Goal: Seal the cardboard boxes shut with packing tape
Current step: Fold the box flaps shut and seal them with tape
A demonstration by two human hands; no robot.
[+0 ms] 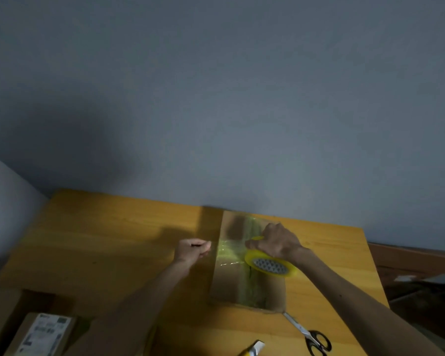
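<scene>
Wooden tabletop (pixel 118 242), set against a plain blue-grey wall (pixel 216 98). Scissors (pixel 309 333): black handles, closed blades, lying on the near right part of the tabletop with the blade tip at the near right corner of the cardboard box (pixel 224 283). Second box (pixel 43 332): near left, with a white printed label on top, well apart from the work; more cardboard shows at the left edge, too dim to tell apart. Small yellow and white object (pixel 252 348): cut off by the bottom edge, kind not clear. Both forearms reach in from the near side, and the right one crosses over the tabletop beside the box. Cardboard box: brown, flaps down, lying lengthwise away from the person on the right half of the tabletop, with its far end near the wall. A glossy, greenish band of tape (pixel 252 289) runs along its middle seam. Tape roll (pixel 271 265): translucent yellow with a grey patterned core, held tilted over the right side of the box top. Right hand (pixel 276 242): wrapped over the roll from above, gripping it. Tape strip (pixel 228 250): a faint shiny sheet stretched from the roll leftward across the box top. Left hand (pixel 192 250): fingers curled, pinching the strip's end just beyond the box's left edge.
</scene>
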